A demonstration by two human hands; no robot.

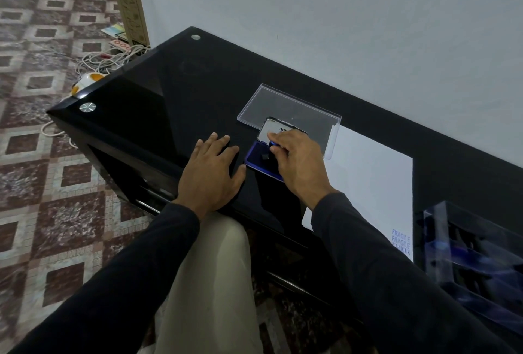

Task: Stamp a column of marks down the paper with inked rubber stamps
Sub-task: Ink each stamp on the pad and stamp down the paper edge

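Table (158, 104): black and glossy; it carries every item of the task.
Paper (373, 183): a white sheet at right of centre, its long edge running near to far. Three blue marks (401, 241) stand stacked at the near right corner; the two upper ones read FRAGILE, the lowest is too blurred to read. The rest of the visible sheet is blank.
Rack (475, 263): clear plastic, at the near right just beside the paper, with dark stamps in its slots; their number cannot be told.
Lid (285, 104): clear, beyond the pad and overlapping the far left corner of the paper.
Pad (259, 157): blue tray, open, left of the paper, its own white-labelled cover raised behind it.
Left hand (212, 169): flat on the table, fingers straight, just left of the pad; it holds nothing.
Right hand (297, 158): fingers curled round a small stamp (266, 156) that is set on the pad.
Progress: judged early; the step in hand is inking. Most of the column is left to stamp.
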